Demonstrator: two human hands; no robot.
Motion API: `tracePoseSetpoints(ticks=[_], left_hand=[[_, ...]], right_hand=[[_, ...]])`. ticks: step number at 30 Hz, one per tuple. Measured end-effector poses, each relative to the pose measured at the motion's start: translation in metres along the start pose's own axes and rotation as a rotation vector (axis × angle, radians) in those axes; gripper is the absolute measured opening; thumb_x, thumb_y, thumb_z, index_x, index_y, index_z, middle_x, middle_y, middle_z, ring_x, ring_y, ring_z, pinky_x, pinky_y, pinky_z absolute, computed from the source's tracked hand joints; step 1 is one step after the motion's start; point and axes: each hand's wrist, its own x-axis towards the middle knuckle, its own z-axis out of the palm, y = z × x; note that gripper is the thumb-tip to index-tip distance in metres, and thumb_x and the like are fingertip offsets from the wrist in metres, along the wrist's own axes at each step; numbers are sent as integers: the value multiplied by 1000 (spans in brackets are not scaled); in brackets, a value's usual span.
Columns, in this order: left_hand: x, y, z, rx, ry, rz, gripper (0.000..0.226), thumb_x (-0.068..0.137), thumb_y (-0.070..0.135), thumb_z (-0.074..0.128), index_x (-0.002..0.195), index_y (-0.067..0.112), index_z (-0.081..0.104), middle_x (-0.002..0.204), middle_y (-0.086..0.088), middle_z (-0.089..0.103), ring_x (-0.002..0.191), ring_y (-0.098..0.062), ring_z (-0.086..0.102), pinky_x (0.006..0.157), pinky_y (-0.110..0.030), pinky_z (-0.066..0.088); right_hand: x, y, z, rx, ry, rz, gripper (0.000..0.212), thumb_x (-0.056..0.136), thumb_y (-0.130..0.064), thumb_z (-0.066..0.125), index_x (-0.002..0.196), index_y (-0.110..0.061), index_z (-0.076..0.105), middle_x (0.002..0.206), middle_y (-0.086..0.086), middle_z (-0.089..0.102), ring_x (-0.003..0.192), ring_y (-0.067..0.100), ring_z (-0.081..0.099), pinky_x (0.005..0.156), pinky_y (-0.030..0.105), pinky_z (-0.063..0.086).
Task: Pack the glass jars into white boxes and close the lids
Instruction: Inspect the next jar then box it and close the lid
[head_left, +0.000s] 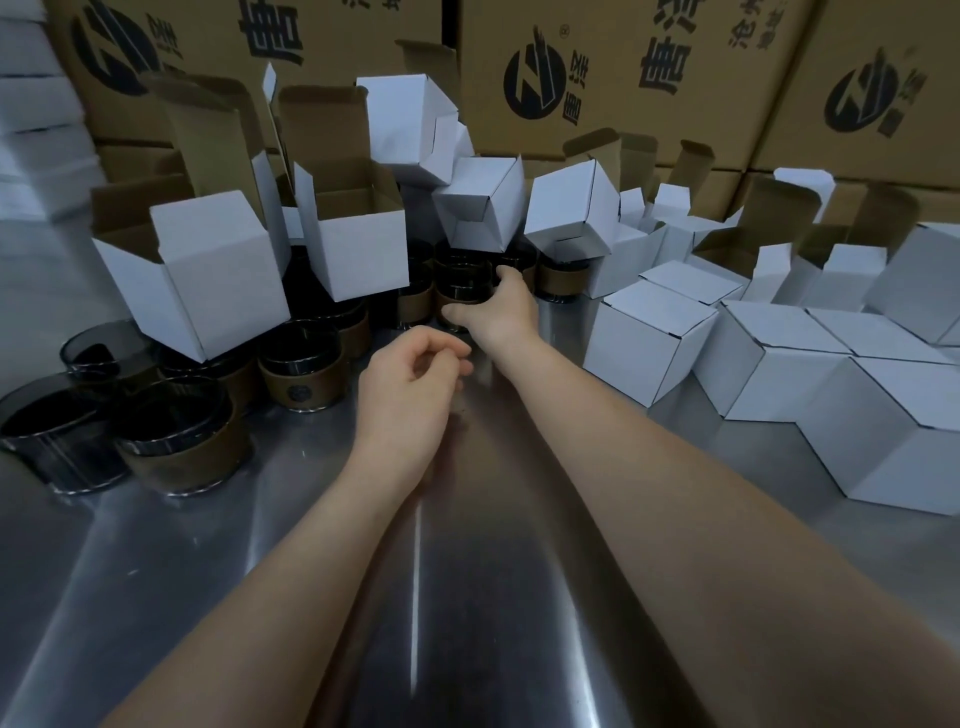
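The glass jar (464, 297), dark with a brown band round its lower half, stands on the steel table (467, 571) inside the span of the right hand (506, 309). The fingers (505, 274) curl over its far side and the thumb (453, 313) lies against its near side, so the hand grasps it. Such glass is likely weighty, rigid, smooth and breakable. The banded waist probably gives surer purchase than the bare rim. More jars (304, 374) crowd to the left of the thumb. Up and to the left of the fingertips, an open white box (358, 249) perches on jars. The left hand (410, 387) hovers nearer the person, loosely curled, holding nothing. Closed boxes (654, 343) sit to the right of the wrist.
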Motion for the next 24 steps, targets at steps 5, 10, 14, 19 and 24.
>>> tracePoseSetpoints(ticks=[5,10,14,19,24], left_hand=[[2,-2,1,2,13,10,28,92,5,50,83,25,68,80,6,71,78,-12,65,73,-30,54],[0,-2,-1,30,40,47,28,89,2,52,94,26,66,97,7,68,92,-9,64,84,-31,54],[0,-1,-2,86,50,74,35,87,3,58,110,28,58,106,17,59,86,9,58,76,-16,46],[-1,0,-1,179,-42,102,48,82,8,68,123,27,52,122,9,55,111,-8,54,93,-25,44],[0,-1,-1,232,-36,117,61,82,16,73,137,19,48,132,3,53,121,-7,48,99,-23,38]], right_hand=[[-13,4,-8,127,15,-35,45,72,-18,82,112,-14,61,105,-3,65,105,17,62,80,24,46],[-33,4,-27,268,-44,-18,58,71,-26,85,122,-19,57,111,-6,64,105,11,62,92,34,54],[-52,9,-45,364,-102,4,48,72,-23,86,111,-25,57,105,-8,66,99,6,65,91,34,56],[-70,17,-51,476,-165,39,48,73,-14,85,112,-19,57,109,0,68,103,14,67,95,41,55],[-73,19,-50,487,-204,14,56,72,-16,85,118,-18,53,115,5,67,105,19,68,96,46,54]])
